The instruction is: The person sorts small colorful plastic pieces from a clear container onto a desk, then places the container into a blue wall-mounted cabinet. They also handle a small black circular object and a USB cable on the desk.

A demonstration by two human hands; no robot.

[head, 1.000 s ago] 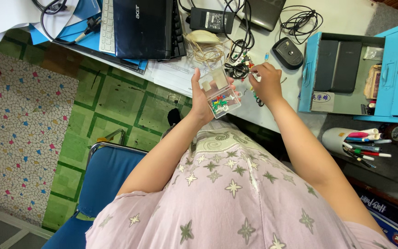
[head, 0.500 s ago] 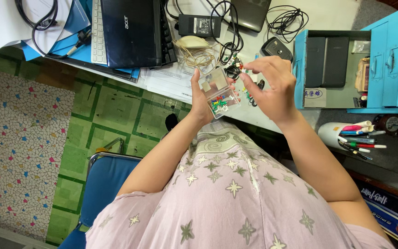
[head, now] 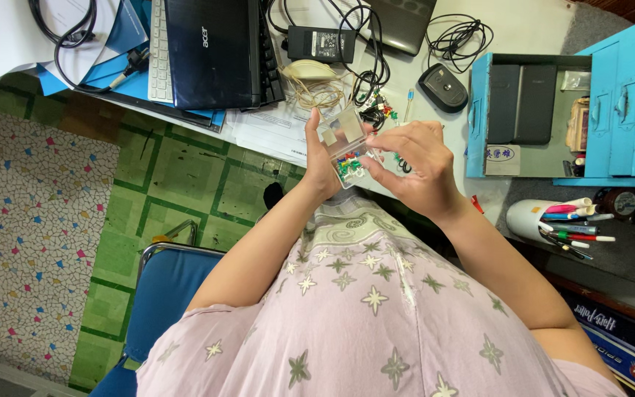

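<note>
My left hand (head: 319, 160) holds a small clear plastic box (head: 345, 141) up in front of me, above the desk's front edge. Red, green and blue push pins (head: 348, 166) lie in its lower part. My right hand (head: 414, 163) is right beside the box, thumb and forefinger pinched together at its open side, seemingly on a small push pin. More loose coloured pins (head: 382, 110) lie on the white desk (head: 531, 22) just beyond the box, next to a tangle of black cable.
A closed dark laptop (head: 211, 48), a power adapter (head: 319, 40), a beige mouse (head: 309, 70) and a black mouse (head: 442, 87) sit on the desk. A blue drawer unit (head: 630, 95) stands at right with one drawer open. A pen cup (head: 534, 217) lies below it. A blue chair (head: 163, 287) is at my left.
My right hand left the loose pins on the desk, drew back toward me with fingers pinched, and now meets the box. The left hand has kept the box almost still.
</note>
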